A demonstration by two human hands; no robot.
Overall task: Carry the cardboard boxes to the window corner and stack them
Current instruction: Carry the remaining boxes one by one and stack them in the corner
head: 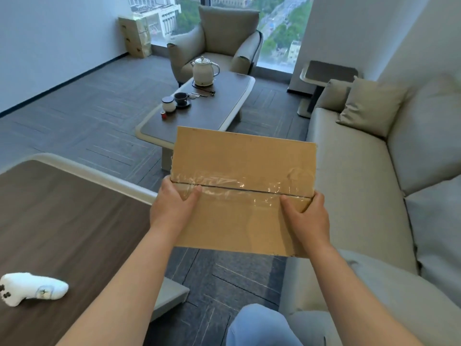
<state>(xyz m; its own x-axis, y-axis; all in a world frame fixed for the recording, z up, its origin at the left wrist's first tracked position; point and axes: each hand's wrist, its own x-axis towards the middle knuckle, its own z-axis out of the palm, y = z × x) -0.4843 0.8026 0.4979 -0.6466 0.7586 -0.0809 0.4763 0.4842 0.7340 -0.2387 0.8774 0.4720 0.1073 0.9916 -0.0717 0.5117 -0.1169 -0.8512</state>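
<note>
The room has a dark carpet-tile floor (87, 116) and a full-height window (282, 26) at its far end. Reference landmark: the low coffee table (219, 106) at centre.

- On the coffee table: a white kettle (203, 71), a dark cup (180, 98) and a small white jar (168, 104).
- Beyond the coffee table, at the window: a grey armchair (214, 43).
- Beyond and left of the coffee table, in the window corner: stacked boxes (136, 37) against the wall.
- Right of the coffee table: a grey sofa (361, 171).
- Nearer than the coffee table, covering its near end in view: the cardboard box (244, 166), held clear of every surface. Its centre seam is sealed with clear tape.
- The left hand (172, 203) grips the box's left edge, thumb laid on the taped seam; its fingers are hidden underneath.
- The right hand (306, 216) grips the right edge the same way.
- Near-left of the coffee table: a second table (74, 221) bearing a white soft object (32, 288).
</note>
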